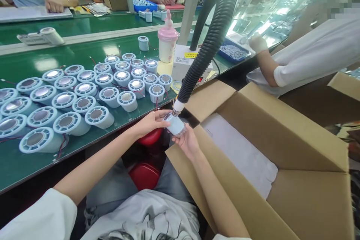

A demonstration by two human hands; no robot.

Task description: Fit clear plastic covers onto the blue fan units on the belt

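A light-blue plastic cylinder [176, 125] is held between my two hands, tilted, in front of the bench edge. My left hand [153, 122] grips its upper left side, thumb across the front. My right hand [188, 141] closes on its lower right end. The metal-and-white nozzle [178, 105] of a black ribbed hose [201, 54] points down at the cylinder's top end; whether they touch I cannot tell. To the left on the green bench [84, 146] stand several similar light-blue cylinders [99, 116] with round metallic centres, some with thin red and dark wires.
An open cardboard box [306, 191] with a white sheet [239, 150] inside stands at my right. Behind the nozzle are a white machine [180, 65] and a pink-lidded cup [168, 43]. Co-workers sit across the bench, and a white-sleeved arm [303, 60] reaches in at right.
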